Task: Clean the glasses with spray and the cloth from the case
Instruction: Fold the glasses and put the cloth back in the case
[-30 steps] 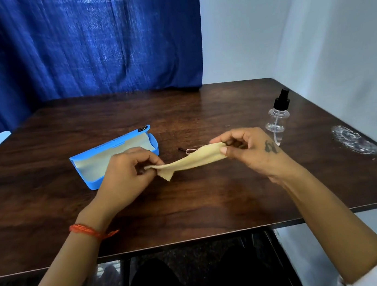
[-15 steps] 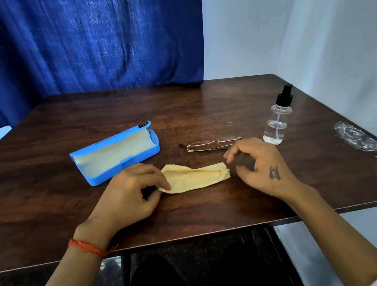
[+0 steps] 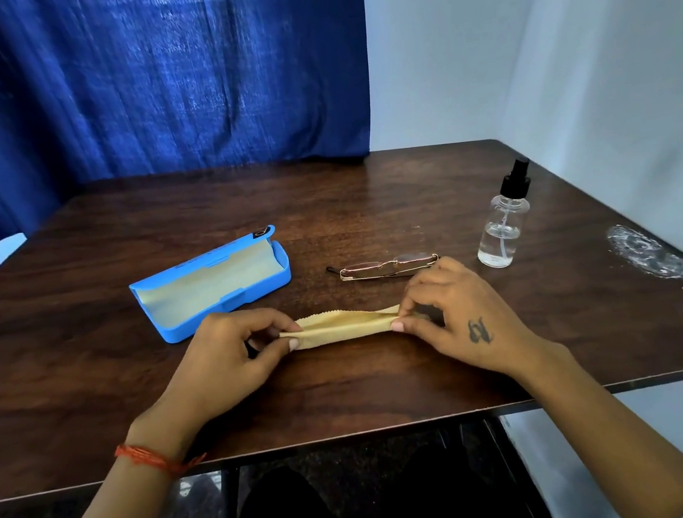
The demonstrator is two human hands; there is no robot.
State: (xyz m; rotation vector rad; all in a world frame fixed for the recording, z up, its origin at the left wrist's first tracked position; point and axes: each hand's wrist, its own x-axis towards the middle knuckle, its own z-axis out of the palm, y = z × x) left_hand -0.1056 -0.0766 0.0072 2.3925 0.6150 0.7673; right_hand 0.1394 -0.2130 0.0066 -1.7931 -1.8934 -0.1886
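Glasses point(image 3: 389, 267) lie folded on the counter point(image 3: 365, 194), a little right of its middle and just beyond my right hand point(image 3: 455, 317). In the head view, the only one I have, I see the cloth point(image 3: 343, 329) stretched low over the counter near the front edge, between my two hands. My left hand point(image 3: 230, 357) pinches its left end between thumb and curled fingers; my right hand pinches the right end the same way. The cloth is pale yellow, gathered into a narrow band, with a zigzag edge showing along its far side. The case point(image 3: 212, 288) is blue, open with its lid up, and sits left of the glasses, just beyond my left hand. The spray point(image 3: 503, 220) stands upright toward the right edge, clear with a black top, apart from the glasses. A white smear point(image 3: 648, 255) marks the counter close to the right edge.
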